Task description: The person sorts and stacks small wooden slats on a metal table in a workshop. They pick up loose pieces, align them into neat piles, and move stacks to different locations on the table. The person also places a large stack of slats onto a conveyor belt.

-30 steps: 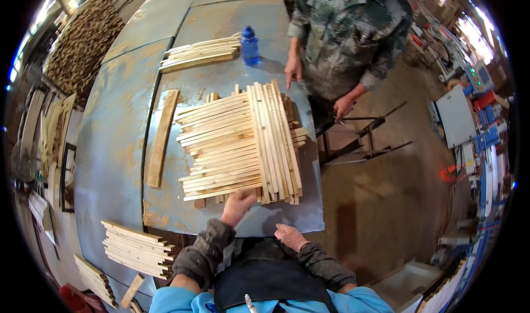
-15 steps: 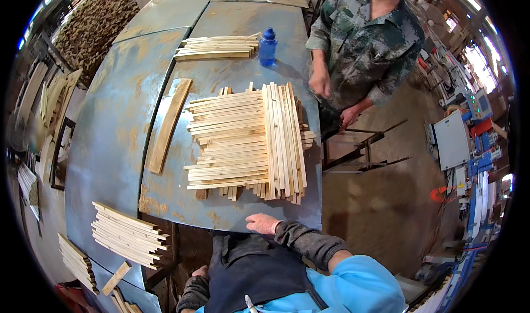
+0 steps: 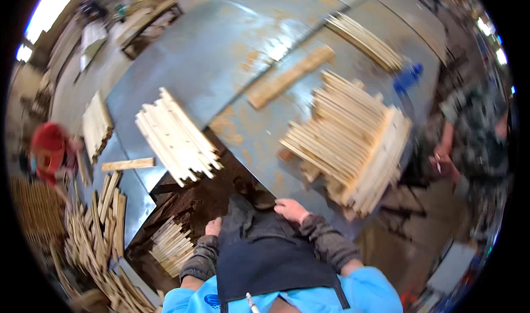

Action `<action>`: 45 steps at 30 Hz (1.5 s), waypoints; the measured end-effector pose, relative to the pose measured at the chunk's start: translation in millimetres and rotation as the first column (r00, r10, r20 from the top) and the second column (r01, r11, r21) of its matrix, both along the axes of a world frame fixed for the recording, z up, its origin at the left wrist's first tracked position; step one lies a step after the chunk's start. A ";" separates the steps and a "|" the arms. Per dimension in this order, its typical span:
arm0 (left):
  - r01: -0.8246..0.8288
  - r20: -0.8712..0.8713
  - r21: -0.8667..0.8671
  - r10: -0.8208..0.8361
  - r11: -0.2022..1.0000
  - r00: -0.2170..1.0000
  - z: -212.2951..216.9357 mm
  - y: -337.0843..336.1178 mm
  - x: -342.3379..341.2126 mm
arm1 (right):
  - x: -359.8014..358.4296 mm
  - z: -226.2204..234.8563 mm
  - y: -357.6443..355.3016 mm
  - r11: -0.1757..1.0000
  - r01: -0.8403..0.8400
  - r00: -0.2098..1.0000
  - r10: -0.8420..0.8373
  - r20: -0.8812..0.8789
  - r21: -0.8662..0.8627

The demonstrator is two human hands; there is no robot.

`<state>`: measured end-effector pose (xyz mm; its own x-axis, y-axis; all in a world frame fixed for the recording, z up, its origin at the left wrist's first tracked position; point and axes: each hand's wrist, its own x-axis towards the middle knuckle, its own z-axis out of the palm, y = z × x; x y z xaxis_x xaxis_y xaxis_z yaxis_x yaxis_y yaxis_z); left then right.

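Note:
My right hand (image 3: pixel 292 210) rests by the near table edge in front of my apron, its fingers loosely curled with nothing visible in them. Lower and to the left, my left hand (image 3: pixel 213 227) hangs beside the apron; blur hides how its fingers lie. Nearest to my right hand is a large layered stack of pale wooden strips (image 3: pixel 342 130) on the metal table (image 3: pixel 301 188). Most of its top strips lie side by side, with a crosswise row (image 3: pixel 381 161) along the right end. A single wider board (image 3: pixel 290 76) lies beyond the stack.
Strip bundles lie on the left table (image 3: pixel 175 136) and at the far side (image 3: pixel 364 41), near a blue bottle (image 3: pixel 407 78). Loose wood (image 3: pixel 102 235) is heaped at lower left beside a person in a red cap (image 3: pixel 48 139). A co-worker in camouflage (image 3: pixel 475 130) stands right.
The view has swung left, bringing the left bundles, wood heap and red-capped person into sight. My left hand shows more beside the apron; my right hand remains near the table edge.

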<state>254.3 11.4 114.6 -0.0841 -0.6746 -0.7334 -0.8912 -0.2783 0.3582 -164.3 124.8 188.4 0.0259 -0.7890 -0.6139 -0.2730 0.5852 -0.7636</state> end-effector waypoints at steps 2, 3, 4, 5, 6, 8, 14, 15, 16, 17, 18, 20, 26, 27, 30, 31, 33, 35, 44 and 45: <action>-0.138 -0.023 -0.133 0.136 0.982 0.990 -17.8 -6.9 -1.7 | 4.4 -4.9 -22.0 0.993 0.090 0.993 -0.095 0.065 0.074; -0.281 -0.061 -0.144 0.275 0.949 0.959 -3.5 -8.6 -13.4 | 10.5 -12.9 -34.6 0.991 0.109 0.993 -0.112 0.035 0.084; -0.317 -0.079 -0.151 0.308 0.936 0.948 -3.7 -15.2 -8.6 | 13.8 -10.7 -49.4 0.989 0.101 0.992 -0.108 0.060 0.109; -0.390 -0.132 -0.219 0.369 0.894 0.920 -3.6 -23.9 -3.4 | 18.4 -8.3 -64.8 0.986 0.095 0.990 -0.107 0.087 0.135; -0.460 -0.185 -0.283 0.422 0.842 0.887 -4.2 -37.4 2.3 | 21.8 -6.3 -83.3 0.987 0.089 0.991 -0.101 0.086 0.133; -0.576 -0.301 -0.398 0.491 0.714 0.817 11.7 -76.8 2.2 | 30.7 4.2 -127.2 0.986 0.088 0.992 -0.099 0.072 0.142; -0.647 -0.352 -0.392 0.544 0.654 0.762 53.5 -228.0 26.1 | 69.0 34.3 -302.6 0.995 -0.098 0.982 0.096 -0.163 -0.005; -0.619 -0.308 -0.350 0.537 0.703 0.785 53.4 -250.7 32.6 | 80.2 46.8 -343.0 0.993 -0.086 0.982 0.097 -0.160 0.079; -0.609 -0.292 -0.309 0.537 0.730 0.791 49.8 -272.6 36.7 | 90.5 46.3 -372.6 0.998 -0.061 0.968 0.063 -0.244 0.016; -0.598 -0.277 -0.268 0.534 0.755 0.799 44.2 -289.0 41.2 | 99.6 43.5 -398.1 0.998 -0.042 0.946 0.024 -0.323 -0.051; -0.563 -0.256 -0.307 0.503 0.767 0.825 32.0 -298.7 46.6 | 104.3 28.0 -422.1 0.997 -0.026 0.936 -0.001 -0.353 -0.071; -0.481 -0.212 -0.387 0.432 0.787 0.877 12.1 -323.5 52.4 | 114.6 -3.6 -466.9 0.993 -0.006 0.898 -0.045 -0.437 -0.115; -0.411 -0.283 -0.181 0.353 0.893 0.892 37.2 -387.3 44.7 | 151.9 -45.8 -542.2 0.997 -0.075 0.848 0.053 -0.528 -0.021; -0.401 -0.257 -0.153 0.355 0.903 0.899 38.0 -394.7 41.8 | 164.1 -41.1 -547.0 0.993 -0.120 0.798 0.094 -0.595 -0.004; -0.420 -0.253 -0.147 0.376 0.896 0.891 35.4 -396.4 37.5 | 177.8 -33.6 -549.5 0.994 -0.109 0.775 0.079 -0.627 -0.008; -0.469 -0.309 -0.204 0.399 0.859 0.864 14.1 -384.3 40.7 | 181.2 -30.3 -549.7 0.992 -0.123 0.773 0.083 -0.629 -0.020; -0.627 -0.532 -0.118 0.485 0.770 0.694 6.0 -372.8 35.0 | 182.8 -21.3 -550.2 0.995 -0.103 0.786 0.078 -0.614 -0.005; -0.726 -0.766 0.194 0.564 0.660 0.308 38.2 -380.0 8.6 | 176.1 -17.9 -547.5 0.998 -0.056 0.798 0.041 -0.601 -0.006; -0.805 -0.819 0.224 0.553 0.549 0.150 102.6 -243.0 -22.9 | 145.2 30.0 -432.2 0.992 -0.110 0.861 0.061 -0.506 -0.066; -0.815 -0.831 0.233 0.544 0.530 0.116 115.3 -225.1 -27.3 | 142.4 37.9 -421.9 0.985 -0.148 0.861 0.086 -0.501 -0.085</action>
